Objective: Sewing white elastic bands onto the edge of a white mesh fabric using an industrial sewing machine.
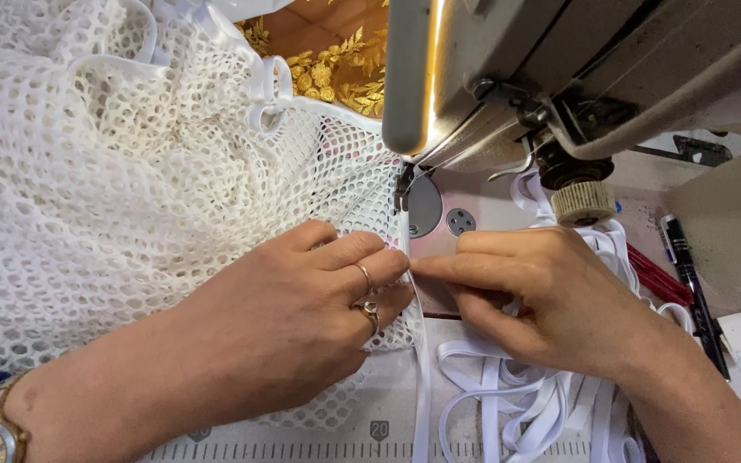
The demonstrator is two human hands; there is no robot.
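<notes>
A big heap of white net fabric [105,163] covers the left half of the sewing table. My left hand [302,300], with two rings and a wristwatch, presses flat on the fabric's right edge. My right hand [542,291] pinches that edge together with a white ribbon tape [423,369] just in front of the presser foot [403,193] of the sewing machine [559,77]. The fingertips of both hands meet at the seam line. The tape runs from the foot toward me.
Loose loops of white tape [508,403] lie under and in front of my right hand. A black pen [688,274] and a red tool [658,274] rest at the right. A ruler scale [370,446] runs along the table's front edge. Gold-embroidered cloth [336,73] shows behind the machine.
</notes>
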